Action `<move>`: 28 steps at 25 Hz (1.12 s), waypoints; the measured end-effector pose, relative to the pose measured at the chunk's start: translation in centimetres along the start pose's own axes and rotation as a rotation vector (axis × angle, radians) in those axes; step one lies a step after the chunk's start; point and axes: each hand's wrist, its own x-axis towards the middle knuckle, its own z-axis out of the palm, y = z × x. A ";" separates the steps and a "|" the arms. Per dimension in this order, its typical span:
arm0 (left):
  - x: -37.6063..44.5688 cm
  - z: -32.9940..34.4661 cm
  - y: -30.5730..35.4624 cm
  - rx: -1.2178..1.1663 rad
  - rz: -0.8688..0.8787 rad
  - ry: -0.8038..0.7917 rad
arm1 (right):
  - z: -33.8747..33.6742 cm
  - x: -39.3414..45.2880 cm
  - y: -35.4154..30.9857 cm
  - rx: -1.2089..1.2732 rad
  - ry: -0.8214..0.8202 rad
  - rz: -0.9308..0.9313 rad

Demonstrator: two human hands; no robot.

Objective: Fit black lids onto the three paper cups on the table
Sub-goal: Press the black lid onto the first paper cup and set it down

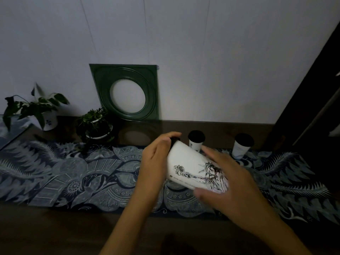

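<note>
1. A white paper cup (191,162) printed with a Statue of Liberty drawing is held between both hands at the centre of the frame, tipped over so its top end points to the upper left and its base to the lower right, lifted clear of the cloth below.
2. The left hand (156,157) is cupped over the cup's top end, fingers curled around the black lid (175,139), of which only a sliver shows above the cup's rim (whether it is fully seated cannot be told).
3. The right hand (226,183) is clamped on the lower half of the cup, fingers wrapped across the far side and thumb blurred along the near side, covering the base.
4. Both forearms come in from the bottom edge, the left rising steeply, the right angled in from the lower right.
5. Just behind the held cup, partly hidden by it and the right fingertips, stands an upright lidded cup (196,141); a second lidded cup (242,146) stands well apart to its right.
6. All of this sits over a blue patterned table runner (73,173) on a dark wooden table (55,232).
7. In the upper left are two potted plants (36,109) (95,124), and a green square frame (127,91) with a round opening leans against the pale wall (202,52).
</note>
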 end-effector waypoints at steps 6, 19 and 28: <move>-0.3 -1.4 0.9 -0.018 0.085 -0.189 | 0.1 -0.3 -0.8 0.229 -0.024 0.070; -0.3 -1.2 1.3 -0.051 0.071 -0.085 | 1.4 -0.6 -0.2 -0.362 0.148 -0.327; -1.2 -2.2 1.7 -0.153 0.146 -0.131 | -0.2 -0.9 -2.7 0.948 -0.252 0.268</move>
